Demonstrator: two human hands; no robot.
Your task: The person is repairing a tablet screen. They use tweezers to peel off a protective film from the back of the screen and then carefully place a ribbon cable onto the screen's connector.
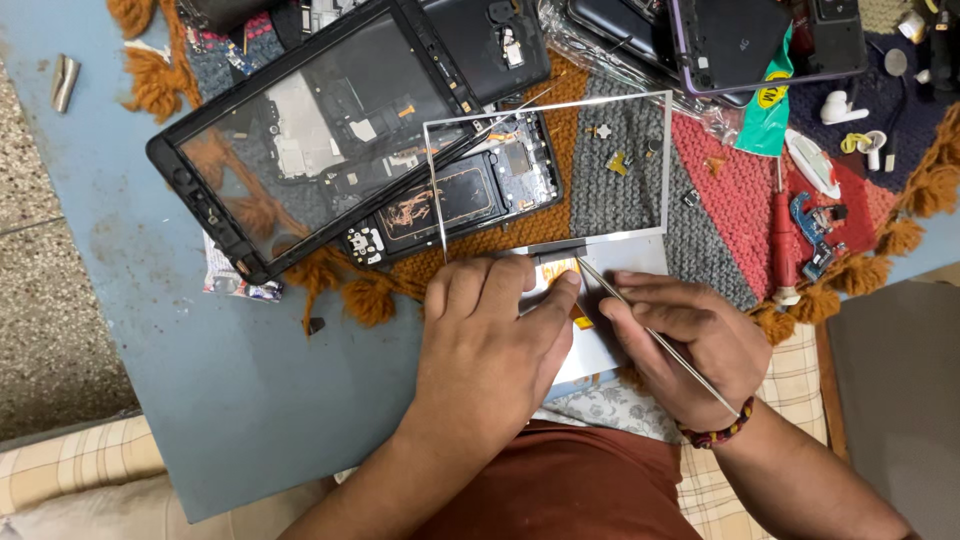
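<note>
We press our left hand [490, 335] flat, fingers together, on a thin white rectangular display panel [620, 258] lying at the centre of the frame, its orange flex ribbon [560, 270] showing just past our fingertips. Our right hand [690, 345] is pinched closed around slim metal tweezers [655, 338], whose tips rest at the ribbon, touching or nearly touching it; we cannot tell which. The step in hand looks like working that ribbon loose or into place while the panel is held steady, and the next move, as we judge it, calls for a light, precise touch at the ribbon's edge without bending it. The panel lies under the left hand and just beside the right, partly on a knitted orange, grey and red mat [720, 190]. In the upper left of the frame a black tablet frame [310, 130] leans over an opened black phone body [460, 195]; a red-handled screwdriver [783, 240] lies to the right.
</note>
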